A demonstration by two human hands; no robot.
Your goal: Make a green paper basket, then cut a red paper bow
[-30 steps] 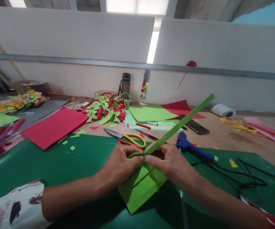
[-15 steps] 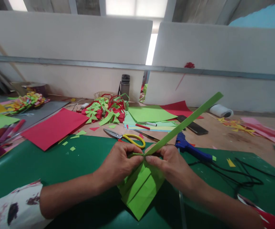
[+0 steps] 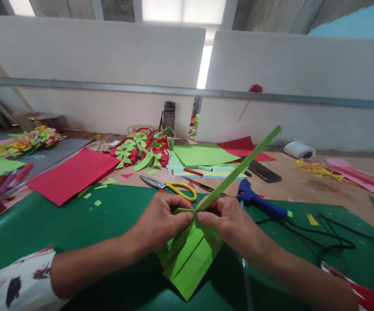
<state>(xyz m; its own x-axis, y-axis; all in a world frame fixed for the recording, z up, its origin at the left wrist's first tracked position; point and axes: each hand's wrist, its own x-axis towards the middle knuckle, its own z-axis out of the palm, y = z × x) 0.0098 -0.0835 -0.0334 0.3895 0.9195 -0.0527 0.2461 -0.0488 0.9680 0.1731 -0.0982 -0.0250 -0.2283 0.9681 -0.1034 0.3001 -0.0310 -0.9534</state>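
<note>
Lime-green pleated paper sheet (image 3: 188,263) fans out on dark green mat (image 3: 76,220), nearest. Left hand (image 3: 161,221) & right hand (image 3: 230,222), fingertips meeting, both pinch its top w/ long green paper strip (image 3: 238,169) rising up-right; best keep pinch tight, pleats even. Yellow-handled scissors (image 3: 174,188) just beyond

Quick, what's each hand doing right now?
Left hand: closed, pinching the folded green paper.
Right hand: closed, pinching the same paper beside its long strip.

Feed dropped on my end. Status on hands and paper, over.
Left hand, right hand both pinching folded green paper. Strip angled up-right. Scissors, glue gun just beyond.
</note>
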